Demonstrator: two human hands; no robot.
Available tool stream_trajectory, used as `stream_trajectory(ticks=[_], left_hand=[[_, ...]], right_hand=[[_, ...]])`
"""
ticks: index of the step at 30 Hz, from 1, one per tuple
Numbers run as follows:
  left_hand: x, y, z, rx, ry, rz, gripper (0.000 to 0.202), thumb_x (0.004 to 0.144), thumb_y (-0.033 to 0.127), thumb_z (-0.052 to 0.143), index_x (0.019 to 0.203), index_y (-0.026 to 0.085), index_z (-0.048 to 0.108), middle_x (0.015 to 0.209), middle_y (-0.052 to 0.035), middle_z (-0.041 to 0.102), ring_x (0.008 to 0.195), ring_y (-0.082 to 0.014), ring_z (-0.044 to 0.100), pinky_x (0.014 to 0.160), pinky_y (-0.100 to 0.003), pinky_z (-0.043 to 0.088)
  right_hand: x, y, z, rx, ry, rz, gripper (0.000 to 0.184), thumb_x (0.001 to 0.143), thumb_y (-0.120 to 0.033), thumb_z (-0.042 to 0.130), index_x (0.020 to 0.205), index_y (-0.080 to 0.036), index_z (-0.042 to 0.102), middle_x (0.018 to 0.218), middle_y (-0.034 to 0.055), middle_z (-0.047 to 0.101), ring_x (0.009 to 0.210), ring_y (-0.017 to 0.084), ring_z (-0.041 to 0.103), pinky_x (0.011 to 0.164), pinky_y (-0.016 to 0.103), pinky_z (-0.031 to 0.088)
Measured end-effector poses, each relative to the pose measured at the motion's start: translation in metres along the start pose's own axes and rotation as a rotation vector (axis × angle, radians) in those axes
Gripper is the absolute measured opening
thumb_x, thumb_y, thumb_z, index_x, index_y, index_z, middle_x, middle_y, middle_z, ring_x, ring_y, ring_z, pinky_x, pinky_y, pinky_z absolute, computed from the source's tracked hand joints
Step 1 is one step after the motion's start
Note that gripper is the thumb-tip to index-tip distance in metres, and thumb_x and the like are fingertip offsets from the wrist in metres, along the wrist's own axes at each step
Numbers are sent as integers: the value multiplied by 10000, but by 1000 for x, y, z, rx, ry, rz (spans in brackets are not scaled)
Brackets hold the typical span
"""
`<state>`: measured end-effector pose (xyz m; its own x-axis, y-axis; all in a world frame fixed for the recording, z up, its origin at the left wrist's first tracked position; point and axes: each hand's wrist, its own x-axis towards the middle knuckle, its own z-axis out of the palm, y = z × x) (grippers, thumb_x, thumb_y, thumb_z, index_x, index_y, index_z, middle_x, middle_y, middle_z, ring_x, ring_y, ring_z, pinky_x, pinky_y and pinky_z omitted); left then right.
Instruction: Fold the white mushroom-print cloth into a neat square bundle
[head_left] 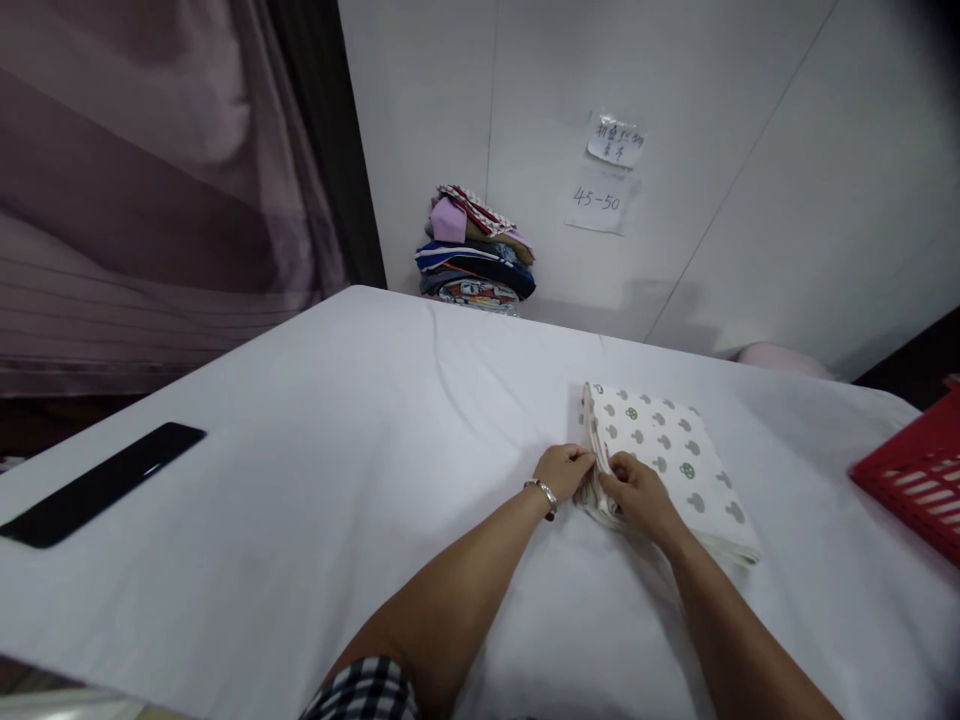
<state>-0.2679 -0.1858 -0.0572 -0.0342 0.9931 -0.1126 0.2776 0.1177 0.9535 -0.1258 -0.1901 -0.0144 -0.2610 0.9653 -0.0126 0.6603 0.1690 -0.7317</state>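
Observation:
A folded white cloth (667, 445) printed with grey mushroom-like shapes and a few green marks lies on the white-covered table, right of centre. My left hand (564, 472), with a bracelet at the wrist, pinches the layers at the cloth's left edge. Just beside it, my right hand (637, 495) grips the same edge near the front left corner, its fingers curled over the folds. The fingertips of both hands are partly hidden among the layers. The cloth's far part rests flat in a several-layered rectangle.
A black flat slab (105, 485) lies on the table (315, 420) at the left. Folded clothes (476, 250) are stacked by the far wall. A red plastic basket (919, 470) stands at the right edge. Paper signs (606, 185) hang on the wall; a curtain (150, 180) hangs at left.

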Motion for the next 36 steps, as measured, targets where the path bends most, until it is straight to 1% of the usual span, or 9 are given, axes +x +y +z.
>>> stream_trajectory(ticks=[5, 11, 16, 21, 23, 26, 30, 32, 36], left_hand=[[-3, 3, -1, 39, 13, 19, 385, 772, 496, 477, 782, 165, 673, 594, 10, 614, 588, -110, 555, 594, -213, 421], [-2, 3, -2, 39, 55, 18, 295, 759, 423, 517, 761, 172, 671, 669, -2, 637, 673, -122, 570, 628, -212, 429], [0, 3, -2, -77, 84, -25, 236, 727, 331, 593, 882, 160, 643, 767, -6, 641, 558, -79, 541, 564, -195, 436], [3, 8, -5, -175, 60, -93, 234, 779, 208, 529, 994, 158, 607, 784, 2, 633, 439, -36, 470, 455, -168, 395], [9, 12, -6, -141, 61, -112, 254, 800, 194, 494, 1026, 166, 607, 781, 1, 641, 435, -38, 468, 448, -167, 393], [29, 23, -6, -25, 84, -115, 285, 811, 194, 473, 1060, 188, 612, 802, -1, 661, 467, -55, 502, 482, -179, 422], [64, 37, -7, 83, 125, -102, 243, 776, 196, 522, 979, 176, 654, 803, -15, 672, 624, -98, 583, 599, -192, 456], [78, 42, -8, 132, 161, -93, 252, 750, 192, 551, 982, 167, 646, 837, -28, 670, 711, -120, 598, 662, -206, 457], [94, 47, -9, 228, 240, -72, 308, 708, 158, 577, 1014, 174, 610, 903, -41, 659, 805, -140, 591, 751, -234, 439]], right_hand=[[1, -1, -1, -71, -27, -17, 168, 718, -371, 483, 667, -213, 452, 542, -50, 454, 511, 113, 420, 486, 224, 309], [-1, -2, -2, 9, -78, -40, 242, 749, -443, 463, 743, -211, 532, 561, -32, 518, 508, 117, 443, 483, 224, 325], [0, 0, -2, 104, -102, -72, 243, 756, -429, 455, 733, -203, 543, 531, -45, 484, 484, 103, 408, 470, 214, 309], [4, 8, 2, 177, -121, -62, 195, 733, -359, 440, 743, -197, 548, 507, -53, 453, 452, 96, 377, 448, 208, 295], [5, 11, 4, 171, -118, -60, 168, 708, -317, 443, 755, -198, 552, 503, -55, 456, 448, 96, 379, 450, 206, 297], [7, 12, 5, 147, -104, -63, 148, 677, -269, 439, 752, -199, 547, 499, -58, 461, 453, 99, 392, 458, 205, 301], [6, 9, 5, 152, -105, -82, 126, 668, -229, 426, 733, -205, 532, 505, -59, 475, 460, 101, 409, 458, 203, 291], [6, 7, 5, 167, -112, -97, 120, 679, -216, 416, 734, -208, 522, 505, -63, 473, 461, 101, 412, 463, 203, 289], [5, 6, 6, 108, -89, -139, 100, 694, -197, 410, 716, -213, 506, 511, -65, 484, 490, 107, 438, 496, 207, 297]])
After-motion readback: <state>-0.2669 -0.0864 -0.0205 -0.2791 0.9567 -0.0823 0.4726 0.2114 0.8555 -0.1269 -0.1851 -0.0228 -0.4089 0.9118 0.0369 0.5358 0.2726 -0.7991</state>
